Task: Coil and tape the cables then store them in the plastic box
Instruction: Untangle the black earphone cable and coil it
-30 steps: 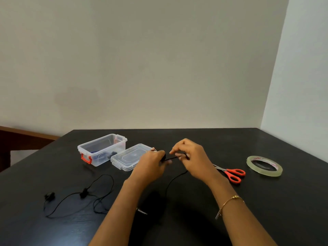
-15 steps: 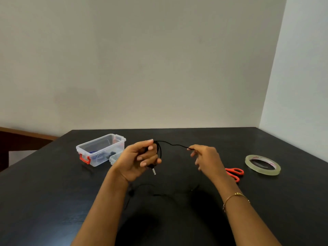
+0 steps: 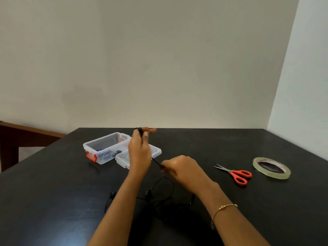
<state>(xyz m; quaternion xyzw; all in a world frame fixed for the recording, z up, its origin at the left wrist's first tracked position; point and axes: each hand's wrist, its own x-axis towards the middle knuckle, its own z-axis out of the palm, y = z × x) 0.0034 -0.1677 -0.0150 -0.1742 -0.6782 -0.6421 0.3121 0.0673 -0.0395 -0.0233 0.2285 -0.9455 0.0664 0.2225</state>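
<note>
Left hand point(image 3: 140, 153) raised over the clear lid point(image 3: 156, 151), fingers point(image 3: 145, 134) clenched on the black cable point(image 3: 156, 161), right hand point(image 3: 182, 167) pinching its taut run lower down, slack loops on the dark bench point(image 3: 53, 192), open plastic box point(image 3: 104, 148) left, scissors point(image 3: 236, 173) and tape roll point(image 3: 271, 168) right.

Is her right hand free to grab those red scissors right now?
Probably not at once. The right hand is pinching the black cable that the left hand is coiling. The scissors lie to its right on the table, nothing between them, so it would first have to let go.
</note>
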